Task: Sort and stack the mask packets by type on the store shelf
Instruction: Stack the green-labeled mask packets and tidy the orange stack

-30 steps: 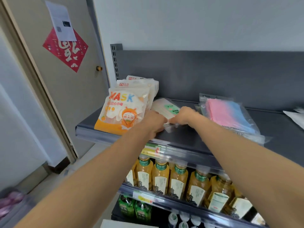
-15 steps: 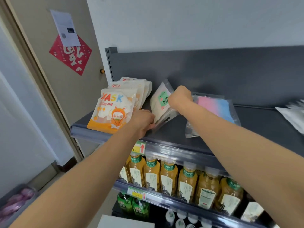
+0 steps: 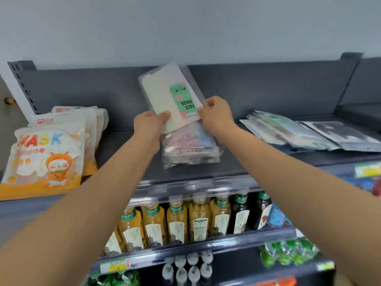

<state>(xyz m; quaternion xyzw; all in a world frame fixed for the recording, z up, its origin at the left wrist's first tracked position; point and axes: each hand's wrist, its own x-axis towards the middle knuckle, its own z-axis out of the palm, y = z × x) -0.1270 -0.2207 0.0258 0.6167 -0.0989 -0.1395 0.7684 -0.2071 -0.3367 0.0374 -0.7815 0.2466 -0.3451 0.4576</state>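
In the head view, we see both hands raised over the middle of the top shelf [image 3: 257, 162], close together and each clamped on the same green-label packet [image 3: 162, 93]. The left hand [image 3: 149, 125] grips its lower left corner with the thumb laid across the front. The right hand [image 3: 216, 114] pinches the lower right edge just beside the "FACE MASK" label. The packet stands nearly upright and tilts a little to the left. Its face is turned toward us and its top rises in front of the grey back panel [image 3: 278, 89], clear of the shelf. We judge it is held this way so that the label can be read and its type settled before it goes down.

Directly below the hands lies a small stack of pink-and-blue packets [image 3: 189, 149], flat on the shelf near its front edge. At the left end the orange MASK packets [image 3: 45, 159] lean one behind another, already grouped as one kind. Toward the right a loose pile [image 3: 288, 133] of clear packets is fanned out flat. We take that for the unsorted part, though blur hides their prints.

The held packet matches neither the orange group nor the pink-and-blue stack under it. We reckon it needs a place of its own, probably bare shelf between the groups. The film looks limp and slippery, and a two-handed hold should stop it folding. On the lower shelf stand tea bottles [image 3: 177, 221], which play no part here.
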